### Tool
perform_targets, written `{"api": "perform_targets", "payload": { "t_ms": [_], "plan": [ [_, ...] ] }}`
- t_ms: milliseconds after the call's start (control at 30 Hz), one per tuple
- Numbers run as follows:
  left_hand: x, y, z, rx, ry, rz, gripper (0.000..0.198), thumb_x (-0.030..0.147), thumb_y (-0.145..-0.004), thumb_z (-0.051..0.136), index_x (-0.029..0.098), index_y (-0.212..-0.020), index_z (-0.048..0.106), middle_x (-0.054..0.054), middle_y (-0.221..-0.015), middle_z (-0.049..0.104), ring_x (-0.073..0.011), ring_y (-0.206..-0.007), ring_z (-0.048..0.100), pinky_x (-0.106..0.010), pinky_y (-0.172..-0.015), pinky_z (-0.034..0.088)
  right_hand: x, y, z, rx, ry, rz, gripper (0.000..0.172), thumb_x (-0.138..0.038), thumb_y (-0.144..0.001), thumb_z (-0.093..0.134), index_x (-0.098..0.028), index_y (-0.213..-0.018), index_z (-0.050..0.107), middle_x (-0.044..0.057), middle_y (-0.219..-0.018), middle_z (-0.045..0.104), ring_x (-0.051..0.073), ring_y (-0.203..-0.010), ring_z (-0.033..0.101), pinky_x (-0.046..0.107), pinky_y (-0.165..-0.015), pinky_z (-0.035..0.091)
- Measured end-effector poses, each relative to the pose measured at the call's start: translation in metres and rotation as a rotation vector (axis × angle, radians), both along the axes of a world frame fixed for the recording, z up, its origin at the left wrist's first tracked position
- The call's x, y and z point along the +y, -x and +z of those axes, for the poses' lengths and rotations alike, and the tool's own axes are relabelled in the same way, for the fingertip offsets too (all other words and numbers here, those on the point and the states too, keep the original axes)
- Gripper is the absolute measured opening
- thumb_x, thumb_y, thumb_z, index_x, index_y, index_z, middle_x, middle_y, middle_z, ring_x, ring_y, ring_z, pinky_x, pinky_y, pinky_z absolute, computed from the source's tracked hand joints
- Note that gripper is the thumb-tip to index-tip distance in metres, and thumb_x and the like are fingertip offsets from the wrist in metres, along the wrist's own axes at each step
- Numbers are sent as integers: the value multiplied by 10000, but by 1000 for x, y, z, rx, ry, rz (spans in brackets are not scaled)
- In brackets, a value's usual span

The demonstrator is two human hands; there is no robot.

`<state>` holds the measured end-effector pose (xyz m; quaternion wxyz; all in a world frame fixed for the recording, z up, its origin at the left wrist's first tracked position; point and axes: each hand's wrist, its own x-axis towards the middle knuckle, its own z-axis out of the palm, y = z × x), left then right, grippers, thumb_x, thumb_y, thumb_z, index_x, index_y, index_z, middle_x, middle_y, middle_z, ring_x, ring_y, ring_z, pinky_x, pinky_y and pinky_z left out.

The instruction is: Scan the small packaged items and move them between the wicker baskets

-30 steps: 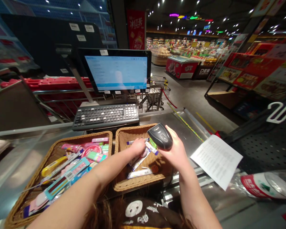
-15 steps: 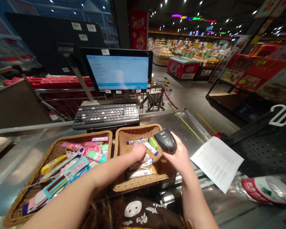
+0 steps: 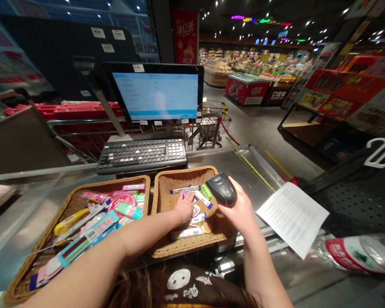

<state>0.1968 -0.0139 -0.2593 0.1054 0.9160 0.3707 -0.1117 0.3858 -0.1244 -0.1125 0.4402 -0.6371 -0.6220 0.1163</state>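
**As the left hand (image 3: 185,206) lies in the right basket (image 3: 182,173), the right hand (image 3: 240,209) grips the scanner (image 3: 222,189)**

On my feed, the right hand wraps around the black scanner, fingers closed on its body, and holds it up over the right basket's near-right corner. The left hand rests on the small packets in that basket with its fingers spread. It looks open, though from this angle I can't rule out something pinched beneath it.

Stick packets (image 3: 202,199) and a green tube (image 3: 206,192) lie just beyond the left fingers, and a long packet (image 3: 186,233) lies nearer the front wall. The left basket (image 3: 115,183) sits just beside the right one, filled with pink and blue packaged goods (image 3: 96,231).

Just past both baskets is a keyboard (image 3: 141,156), with a monitor (image 3: 155,96) above it showing a list. A printed sheet (image 3: 291,218) lies on the steel counter (image 3: 244,179) to the right of the right hand, and a plastic bag (image 3: 356,254) sits nearer the lower right corner.
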Motion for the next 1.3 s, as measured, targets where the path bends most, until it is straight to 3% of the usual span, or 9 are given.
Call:
{"api": "perform_targets", "payload": {
  "t_ms": [167,333,500,700,900,1100,1300],
  "plan": [
    [9,-2,11,-60,9,-8,341,298,-672,769,163,-982,721,-178,-1526,392,-386,-1420,322,-630,-1152,177,0,2,1,26,-6,7,539,-265,-708,713,-192,-1231,605,153,-1305,625,334,-1352,475,566,-1116,376],
    [18,-6,35,-161,-15,2,430,364,-686,749,160,-1060,693,-189,-1532,374,-385,-1427,308,-649,-1152,161,2,2,7,1,-3,-3,532,-293,-712,701,-180,-1224,613,161,-1305,623,346,-1348,477,569,-1114,378],
    [27,7,90,-408,-59,104,377,401,-709,739,185,-1012,678,-150,-1588,290,-354,-1464,250,-657,-1147,162,5,6,15,-29,-39,-19,553,-316,-700,702,-181,-1227,606,151,-1266,646,364,-1328,494,582,-1114,376],
    [21,52,164,-538,-363,179,282,338,-745,712,176,-968,654,-143,-1612,234,-352,-1487,187,-650,-1160,99,6,28,31,-92,-180,10,525,-382,-772,679,-200,-1255,582,148,-1299,620,363,-1346,467,589,-1121,371],
    [8,98,211,-519,-634,231,304,288,-759,684,171,-1036,640,-147,-1614,223,-351,-1491,186,-632,-1177,22,5,57,55,-168,-305,37,599,-418,-804,660,-182,-1333,508,176,-1356,564,396,-1362,437,644,-1119,338],
    [-3,139,241,-564,-754,320,298,253,-768,676,194,-1057,639,-151,-1606,240,-341,-1484,219,-642,-1179,67,11,99,81,-261,-347,191,515,-325,-821,622,-186,-1307,517,158,-1354,557,390,-1384,404,649,-1109,345],
    [-6,175,248,-558,-793,413,358,234,-750,681,204,-1104,637,-145,-1616,210,-329,-1494,197,-636,-1181,75,18,140,91,-251,-346,319,473,-213,-768,634,-227,-1234,555,127,-1337,563,379,-1389,394,640,-1107,357]
  ]
}}
